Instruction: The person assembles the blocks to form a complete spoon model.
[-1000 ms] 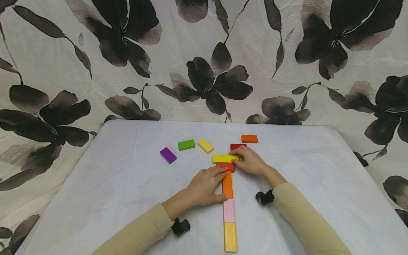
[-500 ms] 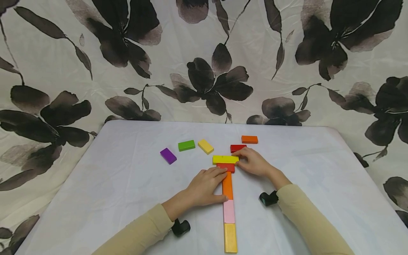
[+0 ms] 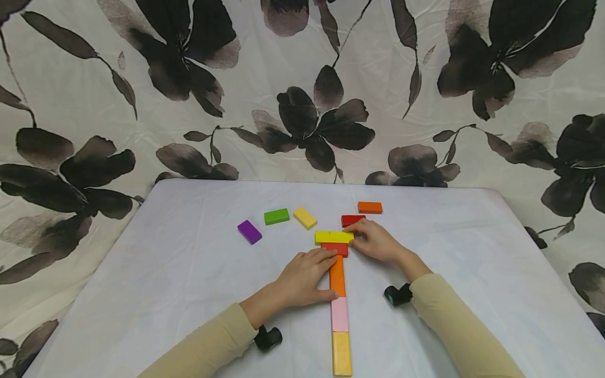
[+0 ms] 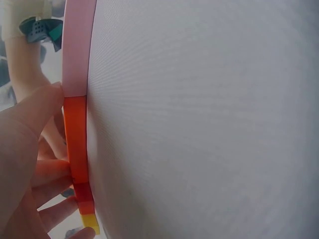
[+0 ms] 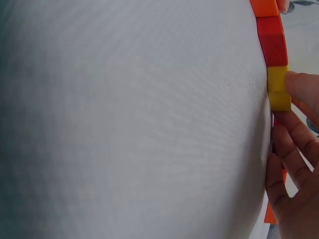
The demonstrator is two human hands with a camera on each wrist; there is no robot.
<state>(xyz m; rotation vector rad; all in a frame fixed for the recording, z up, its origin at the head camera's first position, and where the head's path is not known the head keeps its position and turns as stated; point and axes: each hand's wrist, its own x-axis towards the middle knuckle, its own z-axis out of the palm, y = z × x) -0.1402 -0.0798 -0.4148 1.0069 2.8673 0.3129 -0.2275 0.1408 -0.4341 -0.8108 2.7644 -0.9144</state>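
Observation:
Wooden blocks form a line up the table: a golden block (image 3: 342, 354), a pink block (image 3: 339, 314), an orange block (image 3: 337, 278), then a red block (image 3: 334, 248) and a bright yellow block (image 3: 333, 238) laid crosswise on top. My left hand (image 3: 304, 278) rests along the line's left side, fingertips on the red block and thumb at the orange-pink joint. My right hand (image 3: 375, 240) pinches the yellow block's right end, thumb on the near side and index finger on the far side, as the right wrist view shows.
Beyond the line lie loose blocks: purple (image 3: 249, 232), green (image 3: 276, 216), pale yellow (image 3: 304, 218), red (image 3: 353, 220) and orange (image 3: 369, 207). The white-covered table (image 3: 179, 273) ends at a floral cloth (image 3: 264, 63) hanging behind it.
My right hand has shifted slightly right, its fingers drawing back to the yellow block's end and uncovering more of the loose red block. The left hand and the line of blocks stay put.

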